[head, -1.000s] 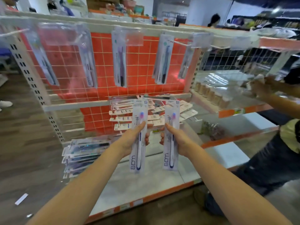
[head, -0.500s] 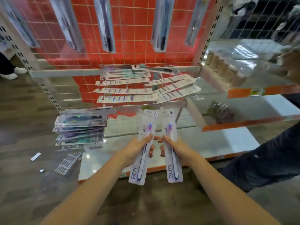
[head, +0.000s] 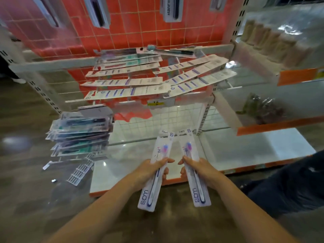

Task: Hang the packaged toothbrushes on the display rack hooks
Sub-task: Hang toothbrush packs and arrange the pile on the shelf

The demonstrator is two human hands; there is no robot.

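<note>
Fingers of each hand, left hand [head: 149, 172] and right hand [head: 201, 171], curl round 1 packaged toothbrush mid-length

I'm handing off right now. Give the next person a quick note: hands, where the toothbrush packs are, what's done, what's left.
Left hand grips one toothbrush pack; right hand grips another pack, both low in front of the bottom shelf.
Done: several packs hang on the top hooks.
Left: hang these two, then the fanned packs on the middle rail and the side stack.
</note>
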